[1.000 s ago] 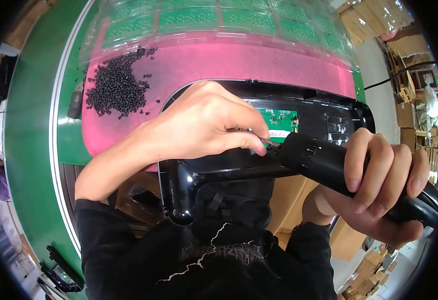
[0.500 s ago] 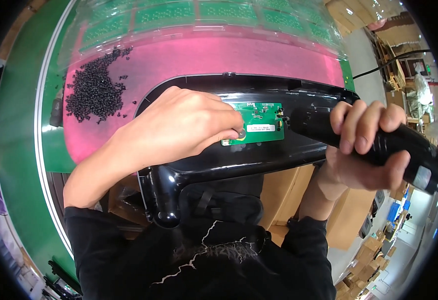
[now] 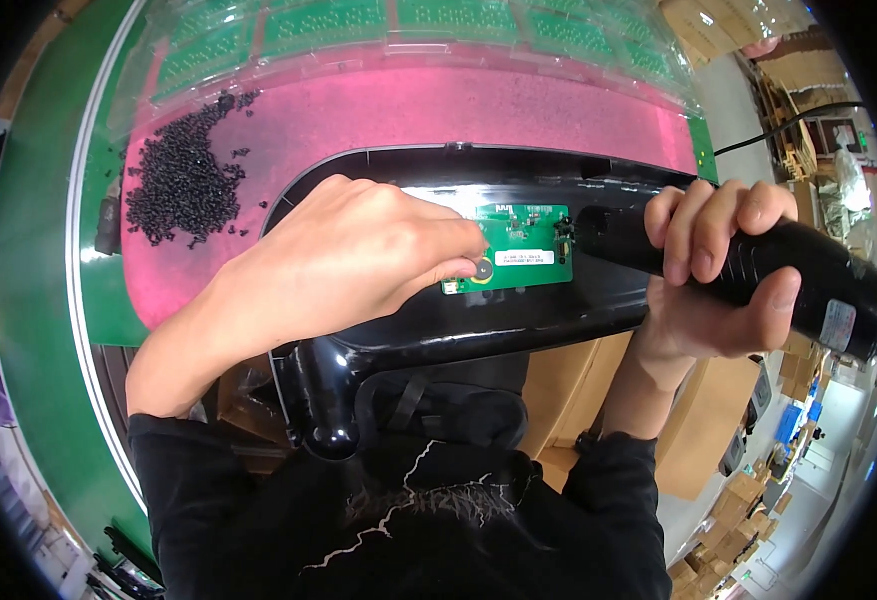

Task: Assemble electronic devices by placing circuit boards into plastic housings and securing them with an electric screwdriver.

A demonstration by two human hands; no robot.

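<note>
A green circuit board (image 3: 543,235) lies inside a long, glossy black plastic housing (image 3: 458,345) in front of me. My left hand (image 3: 358,245) is closed, thumb and fingertips pressed together at the board's left end, beside a small round dark part (image 3: 482,268). Its curled fingers hide that edge of the board. My right hand (image 3: 713,265) wraps round a black electric screwdriver (image 3: 808,265), held almost level. The screwdriver's nose points left and reaches the board's right edge, where small black parts show. Whether its bit sits in a screw I cannot make out.
On the pink mat (image 3: 408,115), a heap of small black screws (image 3: 183,185) lies to the left. Clear trays (image 3: 448,25) of green boards stand at the far side. Cardboard boxes (image 3: 693,430) are below right; a black cable (image 3: 788,122) runs at the right.
My right hand and the screwdriver's handle have shifted slightly left and up, with the nose still at the board's right edge. My left hand stays at the board's left end.
</note>
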